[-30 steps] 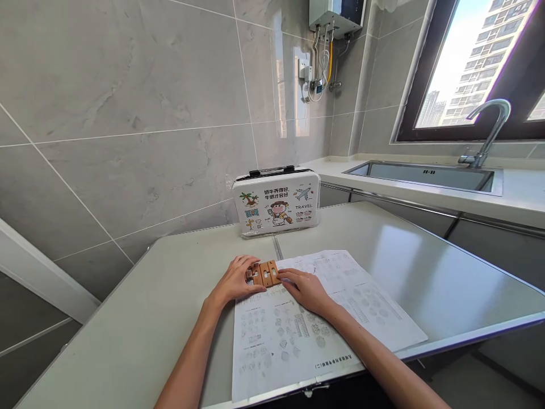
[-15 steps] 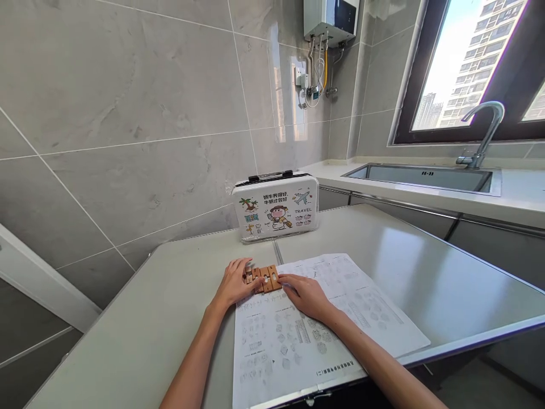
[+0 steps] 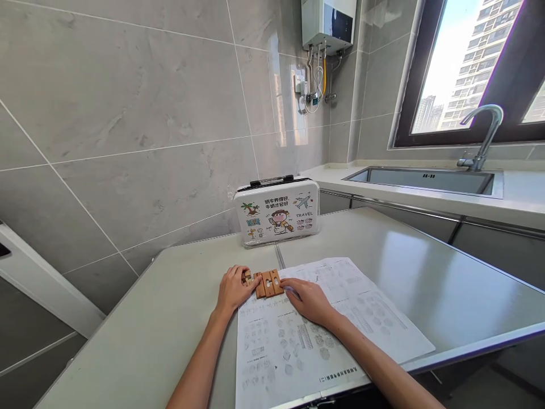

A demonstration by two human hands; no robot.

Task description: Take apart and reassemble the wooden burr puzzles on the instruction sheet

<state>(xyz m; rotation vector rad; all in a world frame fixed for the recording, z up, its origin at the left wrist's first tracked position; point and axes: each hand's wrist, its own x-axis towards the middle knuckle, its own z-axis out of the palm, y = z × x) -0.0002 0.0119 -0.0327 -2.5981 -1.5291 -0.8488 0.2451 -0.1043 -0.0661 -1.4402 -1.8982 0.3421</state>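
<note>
A row of small brown wooden blocks (image 3: 267, 283) lies on the grey table (image 3: 140, 335) at the top edge of a printed sheet of paper (image 3: 315, 324). My left hand (image 3: 232, 289) curls its fingers round the left end of the blocks. My right hand (image 3: 309, 299) rests flat on the paper, its fingertips touching the blocks' right end.
A white tin case (image 3: 276, 213) with cartoon pictures and a black handle stands at the back of the table against the tiled wall. To the right is a counter with a steel sink (image 3: 426, 179) and a tap (image 3: 483, 133). A water heater (image 3: 327, 23) hangs above.
The hands and blocks have barely shifted; the left fingers have closed more round the blocks' left end. The view has tilted slightly.
</note>
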